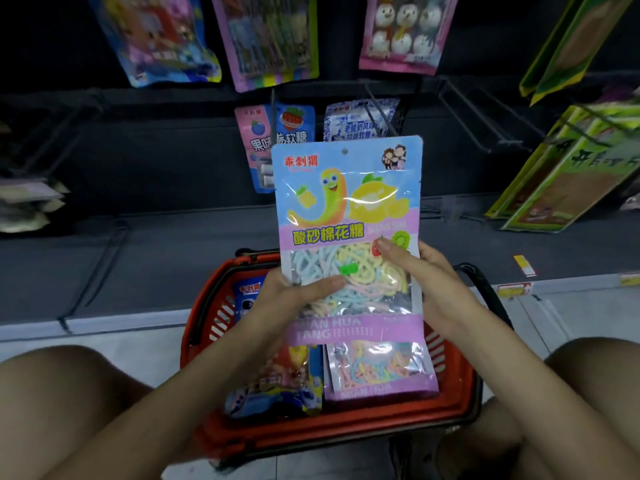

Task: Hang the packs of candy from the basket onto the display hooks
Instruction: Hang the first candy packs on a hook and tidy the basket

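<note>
I hold a tall pastel candy pack (349, 209) upright above the red basket (346, 420). My left hand (301, 289) grips its lower left edge with the thumb across the clear window. My right hand (429, 275) grips the right edge, thumb on the front. The hang hole at the pack's top sits just below a bare wire display hook (377, 112). In the basket lie a matching pastel pack (381, 372) and a blue cartoon pack (273, 386).
Candy packs hang on hooks behind: a blue-pink pair (266, 140) and a white-blue pack (353, 123). Larger packs (270, 39) hang above. Green packs (561, 174) hang at the right. The basket's black handle (485, 292) lies to the right. My knees flank the basket.
</note>
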Tool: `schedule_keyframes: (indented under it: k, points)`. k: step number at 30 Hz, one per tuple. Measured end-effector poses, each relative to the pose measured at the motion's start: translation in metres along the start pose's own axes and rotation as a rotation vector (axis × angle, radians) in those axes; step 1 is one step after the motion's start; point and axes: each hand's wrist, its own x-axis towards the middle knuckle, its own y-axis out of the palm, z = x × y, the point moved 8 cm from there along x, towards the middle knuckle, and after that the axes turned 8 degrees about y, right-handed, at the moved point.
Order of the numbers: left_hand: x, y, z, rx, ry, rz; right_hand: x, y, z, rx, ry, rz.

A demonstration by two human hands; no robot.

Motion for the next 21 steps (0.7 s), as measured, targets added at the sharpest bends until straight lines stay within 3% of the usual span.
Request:
schedule_keyframes:
  k: [3, 12, 21]
  points:
    - [-0.004, -0.007, -0.031, 0.024, 0.116, -0.052, -0.008, 0.015, 0.014, -0.114, -0.087, 0.053]
    - [-0.042, -0.044, -0.119, 0.106, 0.585, -0.288, -0.032, 0.062, 0.073, -0.302, -0.34, -0.049]
    - [-0.073, -0.066, -0.218, 0.303, 0.817, -0.521, -0.068, 0.133, 0.167, -0.486, -0.696, -0.159]
